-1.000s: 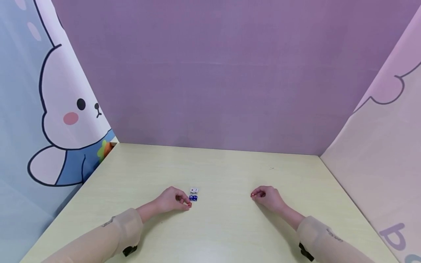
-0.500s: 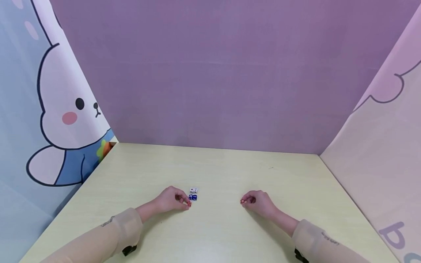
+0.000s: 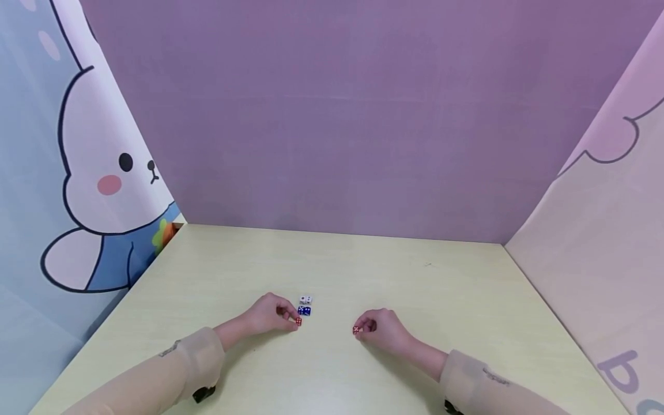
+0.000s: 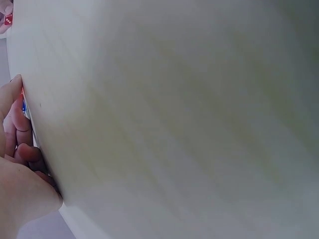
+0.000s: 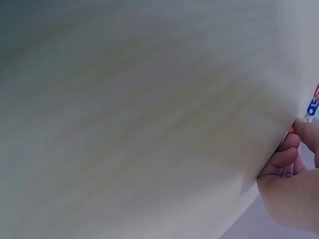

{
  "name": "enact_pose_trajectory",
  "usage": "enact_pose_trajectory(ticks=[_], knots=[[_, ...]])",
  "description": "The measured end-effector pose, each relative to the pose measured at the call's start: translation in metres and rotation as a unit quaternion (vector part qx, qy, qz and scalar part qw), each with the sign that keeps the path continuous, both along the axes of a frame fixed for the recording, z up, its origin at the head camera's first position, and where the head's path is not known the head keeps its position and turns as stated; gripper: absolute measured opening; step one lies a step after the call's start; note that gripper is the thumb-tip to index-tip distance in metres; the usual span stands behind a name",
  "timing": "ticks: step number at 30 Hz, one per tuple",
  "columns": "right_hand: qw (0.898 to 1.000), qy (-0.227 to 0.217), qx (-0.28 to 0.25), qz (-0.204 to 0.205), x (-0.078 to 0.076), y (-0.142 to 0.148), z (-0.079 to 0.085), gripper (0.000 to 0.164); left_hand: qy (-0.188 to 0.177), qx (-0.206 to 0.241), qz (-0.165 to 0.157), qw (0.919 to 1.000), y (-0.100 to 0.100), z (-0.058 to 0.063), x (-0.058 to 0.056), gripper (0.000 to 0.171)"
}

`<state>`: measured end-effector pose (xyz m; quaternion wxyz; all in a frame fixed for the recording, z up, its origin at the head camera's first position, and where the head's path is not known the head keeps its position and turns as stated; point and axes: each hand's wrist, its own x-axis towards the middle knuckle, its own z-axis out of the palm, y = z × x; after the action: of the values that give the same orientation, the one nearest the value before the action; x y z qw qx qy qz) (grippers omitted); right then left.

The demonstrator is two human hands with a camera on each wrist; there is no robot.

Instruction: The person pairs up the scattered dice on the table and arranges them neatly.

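Between thumb and finger, my left hand (image 3: 271, 314) pinches a red die (image 3: 298, 321) right at the near side of two blue dice (image 3: 304, 310). Behind the blue pair, two white dice (image 3: 305, 300) sit side by side. My right hand (image 3: 385, 331) pinches another red die (image 3: 355, 330), to the right of the group and low over the table. In the left wrist view that second red die (image 4: 8, 19) shows at the upper left corner. The right wrist view catches a blue die (image 5: 312, 107) at its right edge, while fingers mostly hide the red one (image 5: 292, 130).
The pale wooden table (image 3: 332, 380) carries the dice and both forearms. A purple panel (image 3: 342, 121) rises along its back edge. Printed cloths stand at the left (image 3: 111, 144) and the right (image 3: 596, 248).
My right hand has carried its red die left and a little nearer, closing on the dice group. My left hand and its red die have stayed in place.
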<state>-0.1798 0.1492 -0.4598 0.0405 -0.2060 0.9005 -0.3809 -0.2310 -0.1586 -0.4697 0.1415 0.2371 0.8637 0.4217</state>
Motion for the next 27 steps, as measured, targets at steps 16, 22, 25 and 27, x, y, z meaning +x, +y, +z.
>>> enact_pose_trajectory(ticks=[16, 22, 25, 27], knots=[[0.999, -0.008, 0.0, 0.039, -0.003, -0.048, 0.002, 0.011, -0.003, -0.007, 0.006, 1.0, 0.001, 0.0, -0.001, 0.013], [0.998, -0.013, 0.006, 0.057, -0.007, -0.064, 0.001, 0.011, 0.001, -0.004, 0.003, 1.0, 0.001, 0.002, -0.001, 0.014], [0.998, -0.014, 0.011, 0.058, -0.009, -0.071, 0.001, 0.01, 0.003, -0.003, 0.001, 1.0, 0.001, 0.002, 0.0, 0.014], [0.998, -0.014, 0.013, 0.057, -0.011, -0.075, 0.001, 0.009, 0.005, -0.004, 0.0, 1.0, 0.002, 0.003, 0.0, 0.015]])
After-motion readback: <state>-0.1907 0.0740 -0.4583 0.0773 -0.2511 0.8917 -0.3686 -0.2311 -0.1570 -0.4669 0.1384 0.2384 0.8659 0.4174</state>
